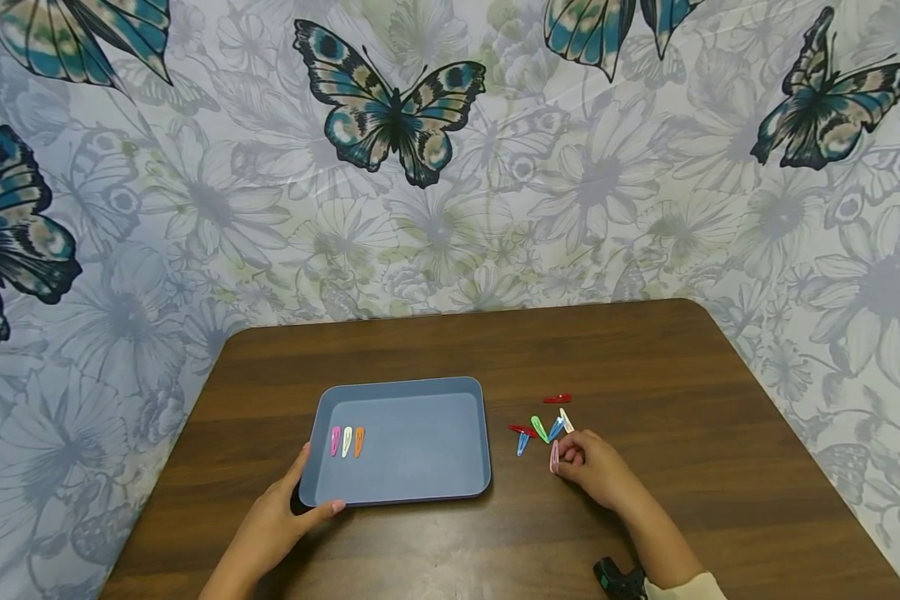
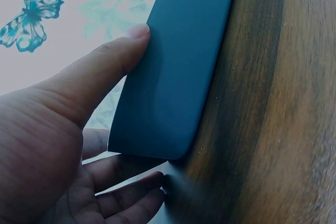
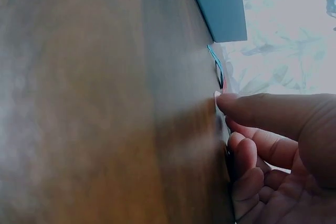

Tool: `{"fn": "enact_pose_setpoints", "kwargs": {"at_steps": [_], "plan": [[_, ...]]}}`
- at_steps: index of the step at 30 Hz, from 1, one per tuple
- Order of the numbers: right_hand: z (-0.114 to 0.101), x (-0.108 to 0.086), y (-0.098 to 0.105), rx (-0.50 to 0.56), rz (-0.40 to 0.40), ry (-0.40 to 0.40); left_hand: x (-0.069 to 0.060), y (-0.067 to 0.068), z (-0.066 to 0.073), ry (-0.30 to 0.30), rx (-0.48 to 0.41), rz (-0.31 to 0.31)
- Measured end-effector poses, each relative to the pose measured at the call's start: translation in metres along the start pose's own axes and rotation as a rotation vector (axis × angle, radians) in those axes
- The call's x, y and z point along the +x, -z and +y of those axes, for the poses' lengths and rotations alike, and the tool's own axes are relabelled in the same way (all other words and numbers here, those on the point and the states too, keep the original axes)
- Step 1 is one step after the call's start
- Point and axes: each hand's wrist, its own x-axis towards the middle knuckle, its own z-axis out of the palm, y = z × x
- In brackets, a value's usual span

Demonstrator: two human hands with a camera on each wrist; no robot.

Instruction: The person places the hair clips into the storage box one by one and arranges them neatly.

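A blue-grey tray [image 1: 412, 433] lies on the table with pink [image 1: 335, 441], white [image 1: 347, 442] and orange [image 1: 359, 442] hair clips in a row at its left. My left hand [image 1: 273, 521] holds the tray's near left corner, thumb along the front wall [image 2: 173, 77] and fingers round the side. Right of the tray, my right hand [image 1: 592, 467] pinches a pink hair clip [image 1: 554, 457] between thumb and fingertips. Around it lie a green clip [image 1: 539, 429], blue clips [image 1: 522, 443], a white clip [image 1: 566, 420] and red clips [image 1: 557, 398]. In the right wrist view, fingers mostly hide the pinched clip.
The brown wooden table [image 1: 435, 550] has its far edge against a backdrop [image 1: 435, 242] printed with flowers and butterflies. A black device [image 1: 619, 579] sits at the right wrist, by a pale sleeve [image 1: 686, 587].
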Motion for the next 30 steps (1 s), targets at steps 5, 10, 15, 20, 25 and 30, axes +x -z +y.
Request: {"fn": "enact_pose_setpoints", "kwargs": {"at_steps": [5,10,15,20,25,30], "plan": [[0.0,0.003,0.001,0.011,0.0,0.005,0.0,0.0,-0.001,-0.002,0.0,0.001],[-0.002,0.004,0.003,0.018,-0.017,0.006,0.001,0.0,-0.001,0.006,-0.003,-0.004],[-0.005,0.006,0.006,0.049,-0.041,-0.018,0.0,0.0,0.0,0.005,-0.007,-0.004],[-0.007,0.009,0.009,0.08,-0.027,-0.059,-0.001,0.001,0.001,-0.004,-0.006,0.004],[-0.007,0.012,0.014,0.144,-0.041,-0.062,-0.002,0.001,0.002,-0.006,-0.011,0.003],[-0.01,0.014,0.016,0.154,-0.045,-0.038,-0.003,0.001,0.002,-0.012,-0.006,0.004]]}}
